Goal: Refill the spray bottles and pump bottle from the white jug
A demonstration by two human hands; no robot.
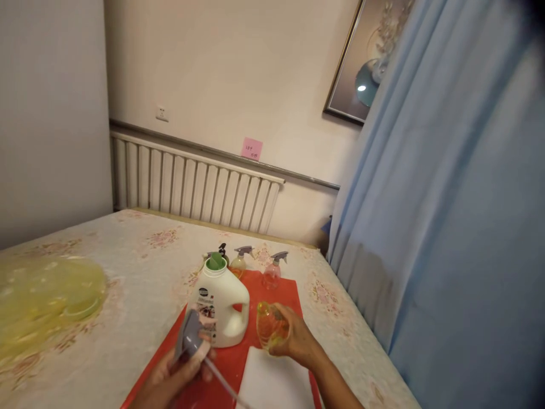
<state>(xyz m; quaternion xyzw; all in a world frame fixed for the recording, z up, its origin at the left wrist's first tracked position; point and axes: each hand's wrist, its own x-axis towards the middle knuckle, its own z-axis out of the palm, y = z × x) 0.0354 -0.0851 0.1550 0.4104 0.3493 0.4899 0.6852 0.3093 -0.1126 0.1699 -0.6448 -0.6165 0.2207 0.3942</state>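
Left hand (pixel 170 378): my fingers closed round the grey spray trigger head (pixel 191 336), its dip tube (pixel 223 383) trailing down to the right, clear of the bottle.
Right hand (pixel 298 341): wrapped about the small orange bottle (pixel 271 325), held tilted above the red mat (pixel 221 363), mouth towards my left.
White cloth (pixel 275 383): flat on the mat, under my right wrist.
Handling note: I'd judge it best to hold the bottle upright and steady, and line the tube with the neck.
Detergent jug (pixel 219 309): white, green cap, standing on the mat just behind my hands.
Spray bottles (pixel 272 270): several at the mat's far edge.
Table (pixel 140 267): floral cover; yellow plastic bag (pixel 42 295) at left.
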